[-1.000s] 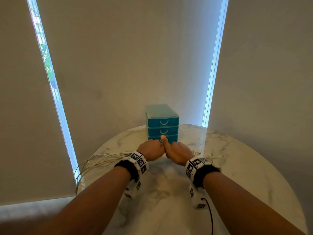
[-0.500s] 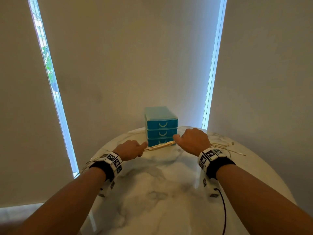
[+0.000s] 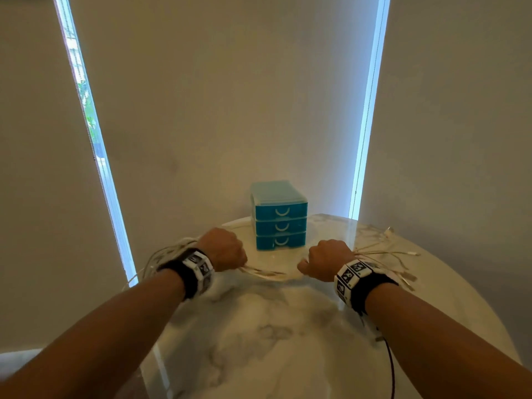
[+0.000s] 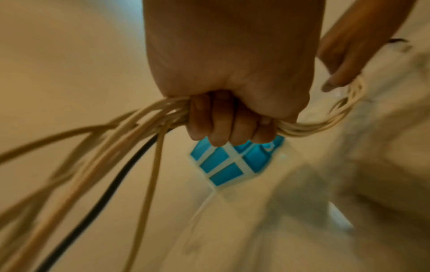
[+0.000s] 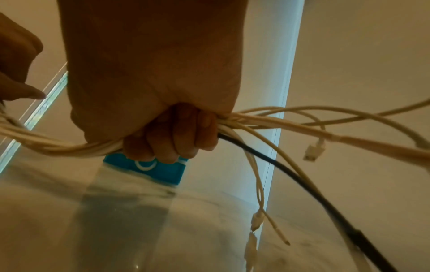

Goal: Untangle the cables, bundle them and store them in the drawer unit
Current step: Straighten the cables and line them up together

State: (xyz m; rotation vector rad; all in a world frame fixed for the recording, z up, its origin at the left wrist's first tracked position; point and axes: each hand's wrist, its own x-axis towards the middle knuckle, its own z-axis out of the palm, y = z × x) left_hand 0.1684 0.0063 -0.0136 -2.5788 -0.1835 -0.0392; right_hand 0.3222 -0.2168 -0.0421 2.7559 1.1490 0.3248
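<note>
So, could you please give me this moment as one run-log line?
left hand: grips cables | right hand: grips cables | drawers: all closed | stage: bundling, nothing stored

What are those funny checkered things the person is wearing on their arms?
Both forearms are bare, with no sleeves. Each wrist wears a black band topped with white blocks printed with black-and-white square patterns: one by the left hand, one by the right hand. More patterned blocks hang under each wrist. A thin dark cord trails down from the right wristband.
</note>
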